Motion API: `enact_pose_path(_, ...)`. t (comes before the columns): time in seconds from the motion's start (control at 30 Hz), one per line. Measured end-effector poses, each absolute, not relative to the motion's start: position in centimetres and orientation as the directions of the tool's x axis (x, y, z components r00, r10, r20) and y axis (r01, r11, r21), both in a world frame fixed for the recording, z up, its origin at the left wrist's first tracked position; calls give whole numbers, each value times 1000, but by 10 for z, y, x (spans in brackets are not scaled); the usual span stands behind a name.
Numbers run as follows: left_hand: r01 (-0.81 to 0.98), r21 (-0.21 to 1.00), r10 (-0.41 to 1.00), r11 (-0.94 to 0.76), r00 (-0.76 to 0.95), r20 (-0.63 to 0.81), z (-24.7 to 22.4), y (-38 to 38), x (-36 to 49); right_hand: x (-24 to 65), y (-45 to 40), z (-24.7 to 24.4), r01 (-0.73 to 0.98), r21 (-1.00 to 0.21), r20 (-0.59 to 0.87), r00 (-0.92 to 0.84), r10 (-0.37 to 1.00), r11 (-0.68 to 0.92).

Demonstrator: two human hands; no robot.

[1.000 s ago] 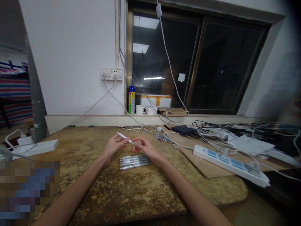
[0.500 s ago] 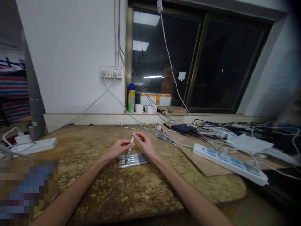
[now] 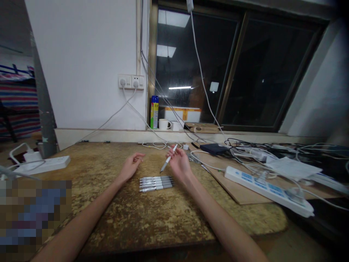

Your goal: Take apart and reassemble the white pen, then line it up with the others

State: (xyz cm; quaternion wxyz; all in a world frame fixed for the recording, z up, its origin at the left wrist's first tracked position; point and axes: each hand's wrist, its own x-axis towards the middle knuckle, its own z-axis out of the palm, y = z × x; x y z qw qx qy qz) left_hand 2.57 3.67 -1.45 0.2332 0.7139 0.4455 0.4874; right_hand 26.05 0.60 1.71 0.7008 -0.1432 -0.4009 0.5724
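Note:
My right hand (image 3: 180, 163) holds a white and grey pen (image 3: 168, 160) by its upper part. The pen slants, its dark tip pointing down and to the left, above the table. To the left, apart from the pen, is my left hand (image 3: 132, 165), with nothing in it and its fingers loosely bent and apart. Between my forearms several similar pens (image 3: 156, 183) lie side by side in a row on the worn wooden table (image 3: 163, 214), their grey ends to the right.
At the right a white power strip (image 3: 267, 191) lies across a brown board (image 3: 237, 193), with tangled cables and a black box (image 3: 214, 149) behind. Another power strip (image 3: 47, 165) is at the left edge. A mug (image 3: 164, 124) and a spray can (image 3: 154, 112) stand on the sill.
My hands have moved apart. The left one has let go of the pen and drawn back left; the right one has carried the pen to the right and turned palm up.

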Motion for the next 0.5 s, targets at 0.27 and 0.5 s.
enact_pose_path(0.27, 461, 743, 868, -485, 153, 472, -12, 34, 25, 268, 0, 25, -739, -631, 357, -6, 934, 237)
enact_pose_path(0.5, 493, 714, 862, -497, 188, 471, -11, 33, 26, 269, -2, 30, -790, -577, 305, 27, 952, 207)
